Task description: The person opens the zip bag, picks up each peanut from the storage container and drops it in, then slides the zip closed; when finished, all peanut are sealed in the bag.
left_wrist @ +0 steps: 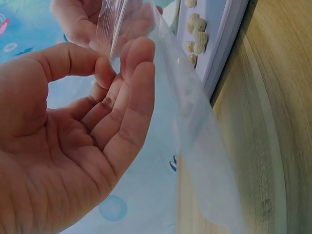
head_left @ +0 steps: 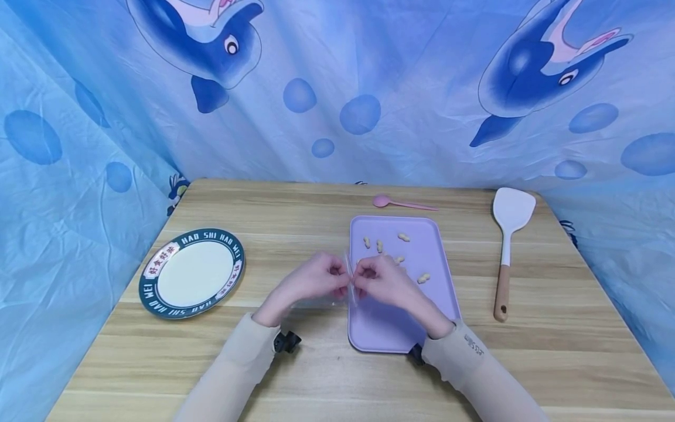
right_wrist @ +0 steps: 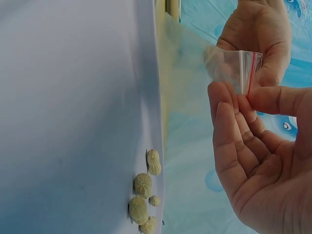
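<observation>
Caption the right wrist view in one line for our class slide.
Both hands pinch a clear zip bag with a red line; peanuts lie on a tray.

A round plate (head_left: 195, 274) with a green rim sits on the left of the wooden tabletop (head_left: 295, 217). A pink spoon (head_left: 391, 203) lies near the back edge. A white spatula (head_left: 506, 249) with a brown handle lies on the right. Blue cloth (head_left: 411, 117) with big dolphins (head_left: 527, 70) hangs behind.

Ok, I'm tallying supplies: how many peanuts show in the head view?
5 peanuts clearly visible, on the purple tray: two at left, one farthest back, one at right, one just beyond the right hand, which may hide more.
</observation>
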Demonstrator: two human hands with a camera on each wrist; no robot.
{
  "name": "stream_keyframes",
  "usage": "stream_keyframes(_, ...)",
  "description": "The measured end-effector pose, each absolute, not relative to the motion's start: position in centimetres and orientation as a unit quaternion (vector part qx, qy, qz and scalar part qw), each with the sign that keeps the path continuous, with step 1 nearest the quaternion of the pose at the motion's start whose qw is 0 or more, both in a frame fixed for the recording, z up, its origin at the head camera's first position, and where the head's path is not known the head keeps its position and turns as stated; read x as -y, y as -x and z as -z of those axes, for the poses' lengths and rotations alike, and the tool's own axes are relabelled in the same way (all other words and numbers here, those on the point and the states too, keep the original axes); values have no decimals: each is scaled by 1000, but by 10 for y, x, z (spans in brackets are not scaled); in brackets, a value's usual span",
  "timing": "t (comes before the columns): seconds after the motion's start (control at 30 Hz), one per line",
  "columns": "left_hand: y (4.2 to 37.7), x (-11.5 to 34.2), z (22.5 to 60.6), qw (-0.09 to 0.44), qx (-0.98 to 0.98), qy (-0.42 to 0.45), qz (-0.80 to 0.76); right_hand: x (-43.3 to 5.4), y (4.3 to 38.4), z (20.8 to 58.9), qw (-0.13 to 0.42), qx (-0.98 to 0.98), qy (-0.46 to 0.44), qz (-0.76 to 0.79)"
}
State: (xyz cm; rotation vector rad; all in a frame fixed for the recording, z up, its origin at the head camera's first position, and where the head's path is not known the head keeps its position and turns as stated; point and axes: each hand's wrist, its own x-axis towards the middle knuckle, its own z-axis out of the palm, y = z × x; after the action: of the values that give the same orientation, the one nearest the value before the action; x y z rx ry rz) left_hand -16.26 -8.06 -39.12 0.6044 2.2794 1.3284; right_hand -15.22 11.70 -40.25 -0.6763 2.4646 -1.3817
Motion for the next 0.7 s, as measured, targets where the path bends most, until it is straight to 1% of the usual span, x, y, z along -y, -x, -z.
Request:
stream_keyframes(0.07,163,82,391,221,-825,-214,-474,-117,152,402,115,-850,222,463)
stream_keyframes(0.23,165,88,387,213,-854,-179,-439,-119,152,400,97,-871,197,439)
stream_keyframes(0.3,166,90,385,213,-861,-169,-430,-120,153,399,101,-873,192,438)
stream_keyframes(0.7,169,101,379,240,-871,-168,-395,-126,156,397,106,-888,161,417)
